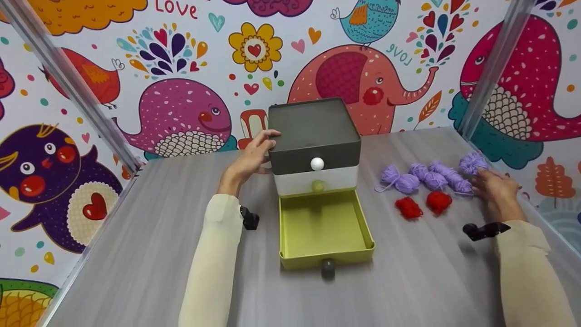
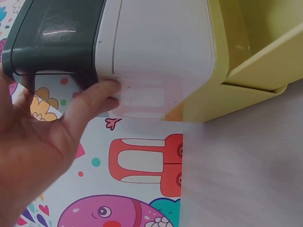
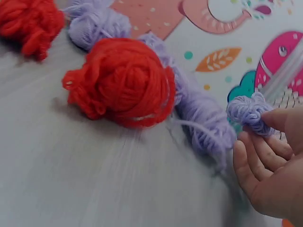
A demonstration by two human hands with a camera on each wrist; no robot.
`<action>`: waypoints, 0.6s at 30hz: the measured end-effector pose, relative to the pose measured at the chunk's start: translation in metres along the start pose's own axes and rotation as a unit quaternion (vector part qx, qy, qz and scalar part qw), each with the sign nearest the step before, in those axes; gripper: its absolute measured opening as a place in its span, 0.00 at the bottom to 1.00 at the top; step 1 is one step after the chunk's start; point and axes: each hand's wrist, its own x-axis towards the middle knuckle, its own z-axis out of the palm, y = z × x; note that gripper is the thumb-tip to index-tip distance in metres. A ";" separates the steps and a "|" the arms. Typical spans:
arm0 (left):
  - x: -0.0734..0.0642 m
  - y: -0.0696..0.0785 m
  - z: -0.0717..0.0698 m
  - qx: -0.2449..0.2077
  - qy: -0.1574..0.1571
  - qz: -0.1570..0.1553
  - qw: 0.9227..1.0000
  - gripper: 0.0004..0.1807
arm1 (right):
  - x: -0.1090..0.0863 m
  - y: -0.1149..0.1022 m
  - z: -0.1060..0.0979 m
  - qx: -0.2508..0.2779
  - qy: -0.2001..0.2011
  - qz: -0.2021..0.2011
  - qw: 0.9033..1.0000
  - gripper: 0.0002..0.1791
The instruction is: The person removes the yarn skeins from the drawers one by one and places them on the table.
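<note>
A small drawer cabinet (image 1: 313,127) has a dark grey top tier, a white tier (image 2: 156,42) and a yellow-green bottom drawer (image 1: 324,227) pulled out, with nothing inside it. My left hand (image 1: 249,159) grips the cabinet's left side near the back, fingertips at the dark top and a digit against the white side. At the right, my right hand (image 1: 499,188) pinches a lilac yarn bundle (image 3: 251,113) between thumb and fingers. Beside it on the table lie several other lilac yarn bundles (image 1: 449,178) and two red yarn balls (image 1: 439,202), the nearer red ball (image 3: 125,82) large in the right wrist view.
The grey wood-grain table (image 1: 150,236) carries the cabinet and yarn. Behind stands a wall (image 1: 272,54) printed with cartoon animals, with metal posts (image 1: 492,68) at its corners. A dark round knob (image 1: 327,269) sticks out from the open drawer's front.
</note>
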 end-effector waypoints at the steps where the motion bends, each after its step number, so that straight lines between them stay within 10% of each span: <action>1: 0.000 0.000 0.000 -0.003 -0.001 0.000 1.000 0.19 | 0.002 0.002 0.000 0.011 0.000 0.000 1.000 0.22; 5: 0.001 0.000 0.000 -0.006 -0.005 0.006 1.000 0.19 | 0.006 0.005 -0.001 0.000 0.006 -0.012 1.000 0.08; 18: 0.000 -0.002 -0.002 0.007 -0.001 0.002 1.000 0.20 | 0.013 0.001 0.001 -0.084 0.049 0.042 0.994 0.06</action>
